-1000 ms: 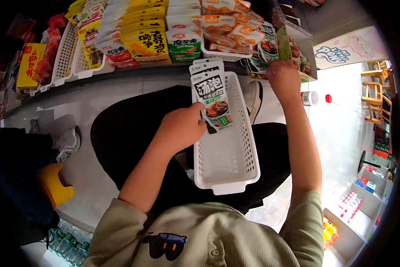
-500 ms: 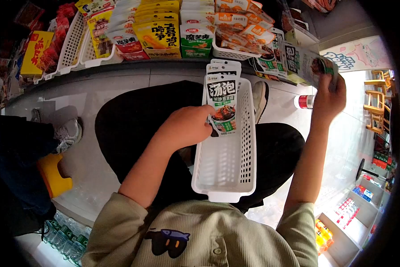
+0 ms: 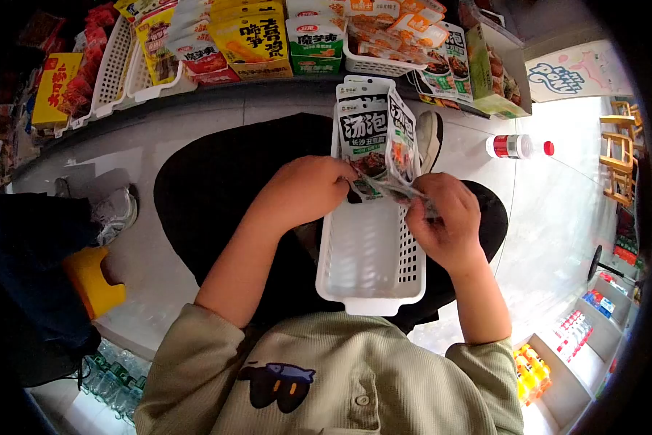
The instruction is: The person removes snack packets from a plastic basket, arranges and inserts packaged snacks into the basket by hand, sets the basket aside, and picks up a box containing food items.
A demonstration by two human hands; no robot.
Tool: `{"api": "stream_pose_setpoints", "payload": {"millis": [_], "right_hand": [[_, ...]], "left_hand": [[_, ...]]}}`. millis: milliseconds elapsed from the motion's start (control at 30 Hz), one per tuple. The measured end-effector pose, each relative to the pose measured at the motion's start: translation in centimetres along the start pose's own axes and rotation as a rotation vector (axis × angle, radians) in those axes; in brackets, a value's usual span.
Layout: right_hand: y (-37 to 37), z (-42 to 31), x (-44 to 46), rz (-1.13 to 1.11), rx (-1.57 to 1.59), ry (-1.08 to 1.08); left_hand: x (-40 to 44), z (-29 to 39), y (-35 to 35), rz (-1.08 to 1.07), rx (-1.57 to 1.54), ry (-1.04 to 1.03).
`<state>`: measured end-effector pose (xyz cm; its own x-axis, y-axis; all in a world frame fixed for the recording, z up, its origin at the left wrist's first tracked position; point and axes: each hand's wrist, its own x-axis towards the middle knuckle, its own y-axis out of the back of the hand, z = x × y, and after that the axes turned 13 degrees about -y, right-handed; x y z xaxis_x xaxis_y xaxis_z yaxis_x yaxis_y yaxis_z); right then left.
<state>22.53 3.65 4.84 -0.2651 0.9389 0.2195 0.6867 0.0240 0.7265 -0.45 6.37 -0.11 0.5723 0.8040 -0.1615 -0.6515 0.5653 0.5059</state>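
Observation:
A long white perforated plastic basket (image 3: 373,286) rests across my lap, with several snack packets (image 3: 364,134) standing at its far end. They are white and black with green lower parts and a picture of food. My left hand (image 3: 304,192) is closed on the lower left edge of the front packet, at the basket's left rim. My right hand (image 3: 450,217) is over the right rim, pinching the lower end of another such packet (image 3: 404,141). That packet is tilted and bent, against the right side of the stack. The near part of the basket shows its bare floor.
Ahead runs a low shelf with yellow packets (image 3: 250,40), green-and-white packets (image 3: 316,43), orange packets (image 3: 395,32) and a cardboard box (image 3: 496,72). A red-labelled bottle (image 3: 511,146) lies on the floor at right. Another person's shoe (image 3: 115,216) and a yellow stool (image 3: 97,283) are at left.
My right hand has come down and left from beside the shelf to the basket, bringing its packet against the stack. My left hand stays at the front packet.

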Motion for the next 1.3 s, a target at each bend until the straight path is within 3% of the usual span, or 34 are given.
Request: {"api": "stream_pose_setpoints", "payload": {"millis": [167,267,400,467,567,800,1200,1300], "right_hand": [[-0.5,-1.3,-0.1,-0.175,0.134,0.045],[-0.6,-2.2,-0.2,-0.379,0.118,0.099],[-1.2,-2.8,-0.7,-0.446,0.176,0.096],[-1.1,-3.2,-0.7,-0.558,0.156,0.061],[-1.4,-3.3,-1.0,-0.601,0.128,0.038],[-2.3,-3.3,-1.2,-0.694,0.085,0.034],[-2.8,-3.9,-1.0,-0.738,0.059,0.003],[-2.4,-4.0,-1.1,-0.734,0.032,-0.028]], "left_hand": [[0.8,1.1,0.6,-0.1,0.102,0.183],[0.5,0.3,0.1,-0.002,-0.065,0.148],[0.6,0.0,0.1,-0.023,0.004,0.067],[1.0,2.3,1.0,-0.153,0.065,0.259],[0.4,1.3,0.3,-0.056,0.119,0.109],[0.3,0.1,0.0,-0.096,0.106,0.104],[-0.7,0.7,-0.8,-0.009,0.145,0.074],[-1.2,-0.2,-2.2,0.095,0.149,0.004]]}}
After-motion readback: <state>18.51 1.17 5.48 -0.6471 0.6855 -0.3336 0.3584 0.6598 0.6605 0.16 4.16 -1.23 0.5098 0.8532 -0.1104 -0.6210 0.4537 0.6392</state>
